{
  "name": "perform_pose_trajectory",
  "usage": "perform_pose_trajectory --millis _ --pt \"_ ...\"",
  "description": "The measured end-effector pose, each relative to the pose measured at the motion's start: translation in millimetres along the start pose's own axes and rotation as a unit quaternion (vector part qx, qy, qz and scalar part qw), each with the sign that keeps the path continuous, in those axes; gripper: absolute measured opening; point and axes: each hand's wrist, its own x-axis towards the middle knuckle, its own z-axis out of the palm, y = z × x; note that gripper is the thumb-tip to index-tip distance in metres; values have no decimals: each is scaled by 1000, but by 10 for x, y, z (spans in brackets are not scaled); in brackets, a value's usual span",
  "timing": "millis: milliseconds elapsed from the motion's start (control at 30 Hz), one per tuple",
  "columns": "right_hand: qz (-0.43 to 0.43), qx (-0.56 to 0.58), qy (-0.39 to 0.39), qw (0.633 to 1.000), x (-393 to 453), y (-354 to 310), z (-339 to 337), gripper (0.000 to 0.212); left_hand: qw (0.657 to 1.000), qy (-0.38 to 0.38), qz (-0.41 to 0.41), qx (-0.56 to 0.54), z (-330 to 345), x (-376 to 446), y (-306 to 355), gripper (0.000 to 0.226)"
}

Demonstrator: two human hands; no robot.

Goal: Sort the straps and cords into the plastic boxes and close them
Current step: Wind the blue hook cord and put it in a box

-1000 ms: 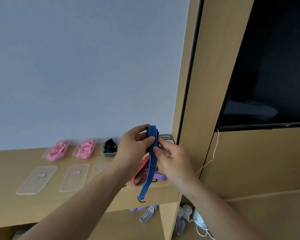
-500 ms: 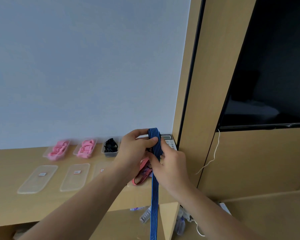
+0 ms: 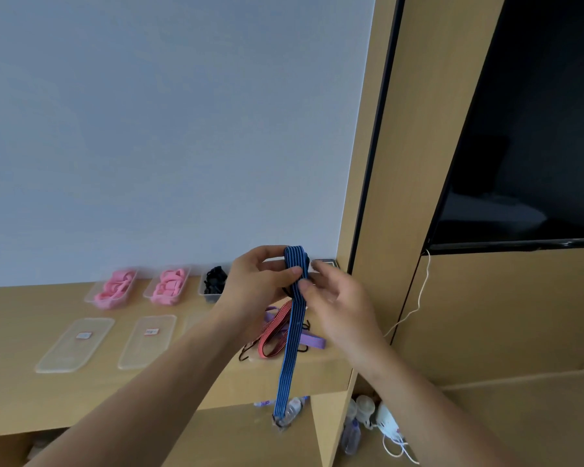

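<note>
Fingers (image 3: 285, 272) of the left hand (image 3: 257, 284) are pinching the folded top of a blue striped strap (image 3: 292, 328), which is hanging down past the front edge of the wooden shelf (image 3: 21, 392). Right hand (image 3: 338, 298) is touching the strap with loosely curled fingertips (its grip is unclear). Red strap (image 3: 273, 335) and purple strap (image 3: 312, 341) are lying on the shelf behind. Three open plastic boxes (image 3: 110, 289) are standing along the wall, two holding pink cords (image 3: 167, 284), with clear lids (image 3: 76, 343) lying in front.
</note>
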Motion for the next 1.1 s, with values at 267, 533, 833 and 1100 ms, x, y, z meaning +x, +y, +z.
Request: perform_pose_trajectory --millis 267,533,833,1100 --pt "63 129 -101 984 166 -180 -194 20 996 -67 47 22 -51 22 16 36" --pt "33 171 -82 981 241 -272 -332 23 977 -124 -156 69 -78 -56 48 65" --pt "-122 38 -41 991 208 -154 -334 43 970 -95 -224 -7 -42 -34 110 65" --pt "-197 -12 -67 978 114 -122 -307 51 968 -115 -223 -29 -72 -29 79 34"
